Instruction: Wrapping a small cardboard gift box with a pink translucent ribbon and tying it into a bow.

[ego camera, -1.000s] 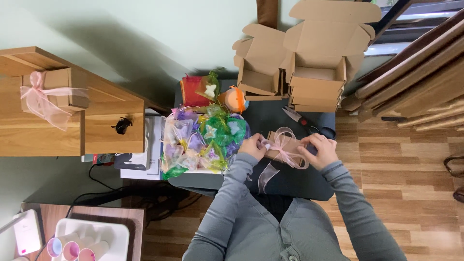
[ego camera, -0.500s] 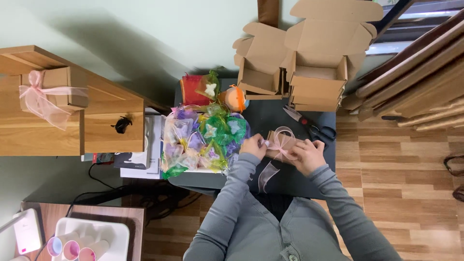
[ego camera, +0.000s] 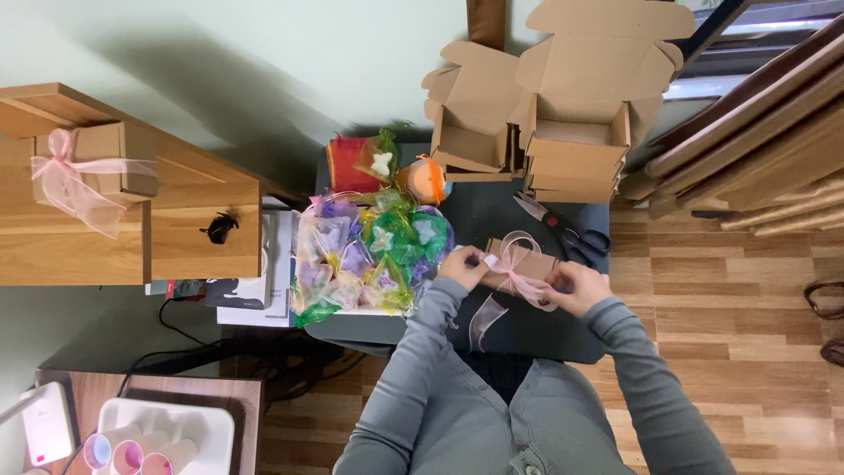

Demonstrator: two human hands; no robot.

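A small closed cardboard box (ego camera: pixel 527 261) lies on the dark table (ego camera: pixel 492 211) in front of me. A sheer pink ribbon (ego camera: pixel 514 273) is looped over it, with one tail hanging off the near edge. My left hand (ego camera: pixel 463 266) pinches the ribbon at the box's left end. My right hand (ego camera: pixel 576 288) holds the ribbon at the box's right, fingers closed on a loop. Both sleeves are grey.
A heap of coloured organza bags (ego camera: pixel 369 251) lies left of the box. Black scissors (ego camera: pixel 563 230) rest behind it. Open cardboard boxes (ego camera: pixel 563 132) stand at the back. A ribbon-tied box (ego camera: pixel 88 163) sits on a wooden cabinet (ego camera: pixel 185 237) at left.
My hands have pulled apart, drawing the ribbon loops tighter over the box. The box now shows between them.
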